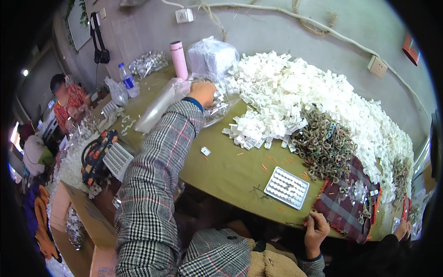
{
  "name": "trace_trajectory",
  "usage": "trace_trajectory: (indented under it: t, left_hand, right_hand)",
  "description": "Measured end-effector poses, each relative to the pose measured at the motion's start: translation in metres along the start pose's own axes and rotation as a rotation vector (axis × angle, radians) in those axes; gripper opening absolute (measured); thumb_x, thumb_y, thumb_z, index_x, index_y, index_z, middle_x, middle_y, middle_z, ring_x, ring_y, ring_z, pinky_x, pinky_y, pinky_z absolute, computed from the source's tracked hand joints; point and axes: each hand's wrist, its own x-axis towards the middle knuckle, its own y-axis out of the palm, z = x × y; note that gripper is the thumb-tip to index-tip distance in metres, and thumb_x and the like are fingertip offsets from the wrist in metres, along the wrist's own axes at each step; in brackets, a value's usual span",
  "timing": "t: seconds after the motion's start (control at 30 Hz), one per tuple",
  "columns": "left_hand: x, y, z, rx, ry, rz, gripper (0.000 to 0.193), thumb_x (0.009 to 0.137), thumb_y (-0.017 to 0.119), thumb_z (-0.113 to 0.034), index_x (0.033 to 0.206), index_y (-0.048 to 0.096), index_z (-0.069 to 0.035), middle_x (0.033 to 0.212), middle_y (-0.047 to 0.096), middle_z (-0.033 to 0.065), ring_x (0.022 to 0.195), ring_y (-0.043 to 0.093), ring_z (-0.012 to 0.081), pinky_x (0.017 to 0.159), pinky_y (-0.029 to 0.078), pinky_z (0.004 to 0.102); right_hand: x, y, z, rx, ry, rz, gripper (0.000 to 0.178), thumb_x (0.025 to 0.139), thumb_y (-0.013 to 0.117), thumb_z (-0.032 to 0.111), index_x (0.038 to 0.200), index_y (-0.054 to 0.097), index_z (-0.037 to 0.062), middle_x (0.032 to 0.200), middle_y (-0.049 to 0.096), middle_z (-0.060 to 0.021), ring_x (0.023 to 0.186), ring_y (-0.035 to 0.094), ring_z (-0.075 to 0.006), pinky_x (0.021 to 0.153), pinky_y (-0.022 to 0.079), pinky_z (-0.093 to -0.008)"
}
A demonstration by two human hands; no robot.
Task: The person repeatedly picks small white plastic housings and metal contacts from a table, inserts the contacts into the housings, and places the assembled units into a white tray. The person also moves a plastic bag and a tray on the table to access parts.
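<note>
My left hand [203, 93] reaches across the table into an open clear plastic bag [217, 115] that holds small silvery pieces. Its fingertips are hidden among the bag's contents, so their grip does not show. At the table's near edge my right hand [316, 232] is curled, thumb and fingers close together; whatever they hold is too small to make out. Right beside it lies a dark plaid cloth [341, 203] with loose metal pieces and clear bits on it. A white tray [287, 188] with rows of round white pieces sits just beyond that hand.
A big heap of white plastic pieces [295, 87] and a pile of brownish metal links [323, 143] cover the far right. A pink flask [179, 60] and a water bottle [128, 81] stand at the back. A cardboard box [87, 217] is lower left. Another person's hand [403, 229] shows far right.
</note>
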Motion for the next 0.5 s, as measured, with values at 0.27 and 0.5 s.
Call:
trace_trajectory:
  t: [0.27,0.5]
  left_hand:
    - [0.005,0.024,0.02,-0.327,-0.063,0.333,0.088,0.067,0.086,-0.024,0.145,0.046,-0.029,0.147,0.043,0.0149,0.134,0.037,0.0471,0.106,0.041,0.0557]
    - [-0.016,0.002,0.032,-0.248,0.136,0.347,0.106,0.061,0.09,-0.026,0.151,0.036,-0.032,0.149,0.04,0.0214,0.13,0.044,0.0486,0.107,0.041,0.052]
  right_hand:
    - [0.0,0.0,-0.001,0.0,0.048,0.003,0.008,0.089,0.06,-0.009,0.093,0.065,-0.0051,0.074,0.06,-0.0063,0.057,0.056,-0.0105,0.053,0.044,-0.0239]
    - [0.004,-0.001,0.006,0.066,0.07,-0.014,0.009,0.088,0.06,-0.009,0.094,0.065,-0.0055,0.074,0.06,-0.0067,0.059,0.057,-0.0107,0.054,0.045,-0.0241]
